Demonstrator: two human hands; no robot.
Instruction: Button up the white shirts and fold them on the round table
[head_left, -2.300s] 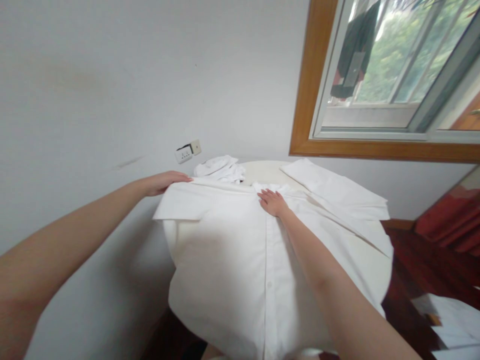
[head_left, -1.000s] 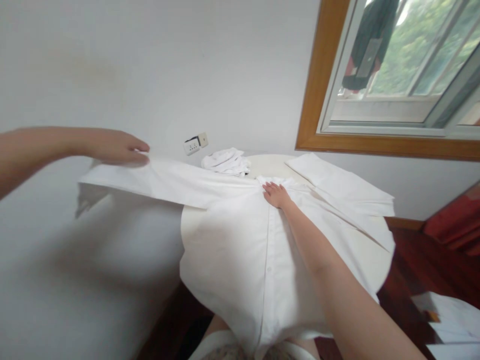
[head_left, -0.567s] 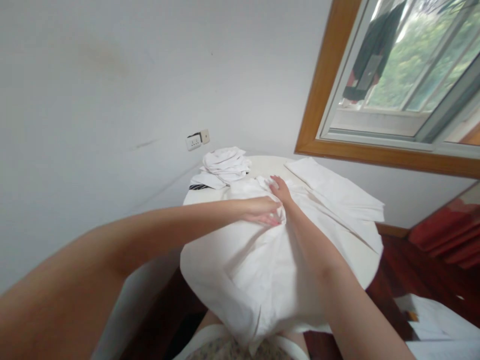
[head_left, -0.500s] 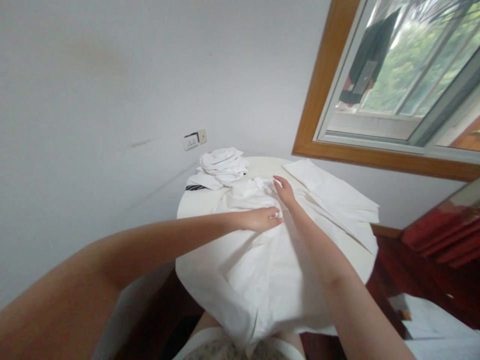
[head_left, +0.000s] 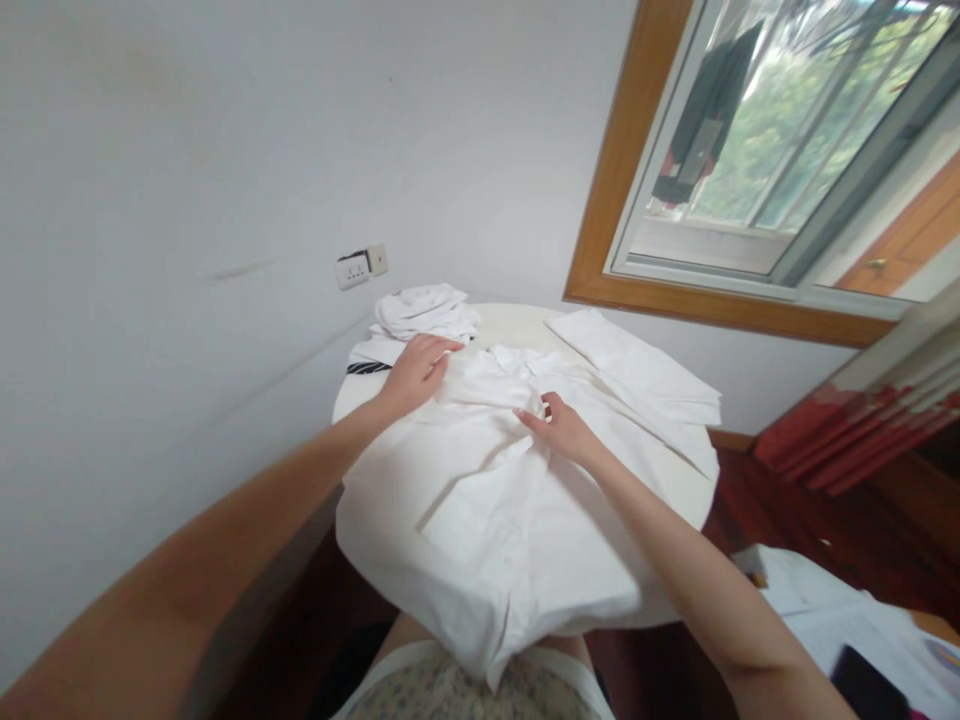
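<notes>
A white button-up shirt (head_left: 517, 520) lies spread over the round table, its collar at the far side and its button strip running toward me. My left hand (head_left: 420, 378) is at the shirt's upper left, fingers and thumb curled around the cloth near the shoulder. Lower and further right, my right hand (head_left: 561, 428) holds the shirt front near the top of the button strip, with thumb and fingers bent on the fabric. The cloth between my hands is bunched in folds. The shirt's near end hangs over the table's edge, by my lap.
A heap of white clothing (head_left: 424, 315) with a black striped piece (head_left: 367, 368) sits at the table's back left. Folded white cloth (head_left: 630, 360) lies at the back right of the round table (head_left: 510, 322). Wall and window frame (head_left: 720, 312) stand behind; a dark phone-like object (head_left: 868, 682) is at lower right.
My left hand has moved from the button strip to the shirt's upper left. My right hand has come down from near the collar onto the shirt front. The view has shifted slightly right.
</notes>
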